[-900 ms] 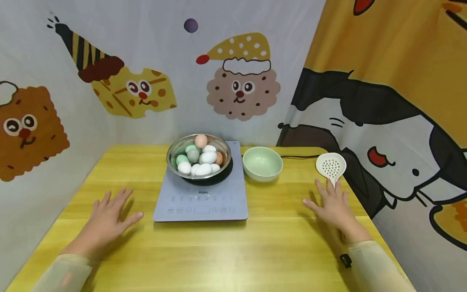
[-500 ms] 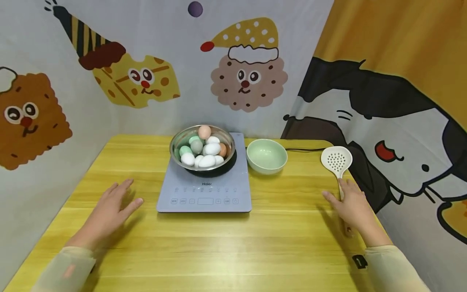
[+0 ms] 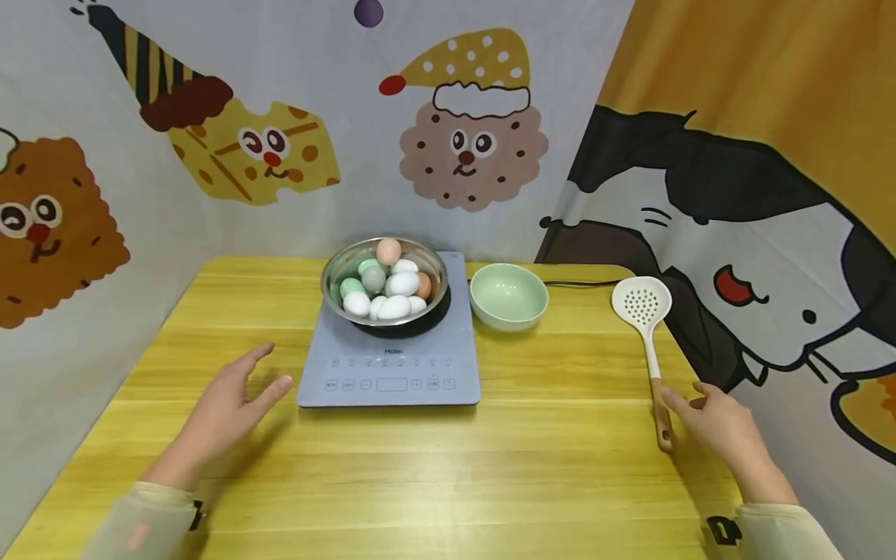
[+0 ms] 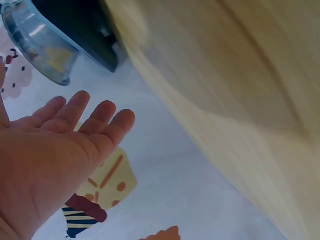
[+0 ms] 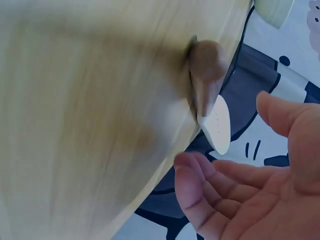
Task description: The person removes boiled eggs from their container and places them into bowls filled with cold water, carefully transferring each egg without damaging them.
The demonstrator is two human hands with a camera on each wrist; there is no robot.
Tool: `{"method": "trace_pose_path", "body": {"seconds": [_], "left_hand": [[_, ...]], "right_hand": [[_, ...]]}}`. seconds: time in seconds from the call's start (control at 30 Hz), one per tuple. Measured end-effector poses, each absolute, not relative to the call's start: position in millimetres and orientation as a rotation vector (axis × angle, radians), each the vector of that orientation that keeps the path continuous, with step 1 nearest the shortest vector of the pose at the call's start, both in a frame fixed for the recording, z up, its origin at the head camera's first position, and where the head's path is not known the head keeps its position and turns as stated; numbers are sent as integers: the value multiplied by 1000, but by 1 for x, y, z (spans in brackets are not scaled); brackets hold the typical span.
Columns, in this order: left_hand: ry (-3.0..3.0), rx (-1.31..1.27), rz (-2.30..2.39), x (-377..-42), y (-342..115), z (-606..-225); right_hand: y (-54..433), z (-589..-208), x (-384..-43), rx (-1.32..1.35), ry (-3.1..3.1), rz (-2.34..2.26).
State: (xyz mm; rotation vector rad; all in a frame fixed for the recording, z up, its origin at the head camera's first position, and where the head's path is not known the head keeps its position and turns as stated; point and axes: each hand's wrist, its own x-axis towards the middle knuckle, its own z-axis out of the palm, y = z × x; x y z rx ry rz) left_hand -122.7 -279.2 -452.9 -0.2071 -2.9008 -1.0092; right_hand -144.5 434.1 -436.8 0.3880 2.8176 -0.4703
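Note:
A slotted spoon [image 3: 641, 302] with a white perforated head and a wooden handle lies on the right of the table. My right hand [image 3: 728, 432] is just right of that handle, its thumb close to the wood; the right wrist view shows the palm [image 5: 260, 205] apart from the handle [image 5: 206, 65], fingers loosely bent, holding nothing. Over the left of the table, my left hand [image 3: 218, 412] has its fingers extended and thumb spread, and its palm [image 4: 45, 160] holds nothing. A steel bowl [image 3: 329, 289] of white, green and brown eggs [image 3: 394, 307] sits on the induction cooktop [image 3: 389, 369].
Right of the cooktop stands a pale green bowl [image 3: 509, 299]. A black cable [image 3: 581, 283] runs behind it along the table's back. The wooden table [image 3: 434, 482] meets a printed curtain [image 3: 280, 233] at the back and sides.
My right hand has moved right and toward me, from over the slotted spoon to beside its handle, which now shows fully. The left hand has shifted slightly right. The head view has tilted down.

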Motion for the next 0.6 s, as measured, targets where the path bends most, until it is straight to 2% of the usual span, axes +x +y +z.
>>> {"method": "trace_pose_path", "body": {"seconds": [0.3, 0.6], "left_hand": [[-2849, -297, -879, -120, -260, -454], [-2942, -197, -1031, -129, -254, -459]], "right_hand": [[424, -445, -146, 317, 2759, -475], [416, -452, -149, 275, 2750, -535]]}}
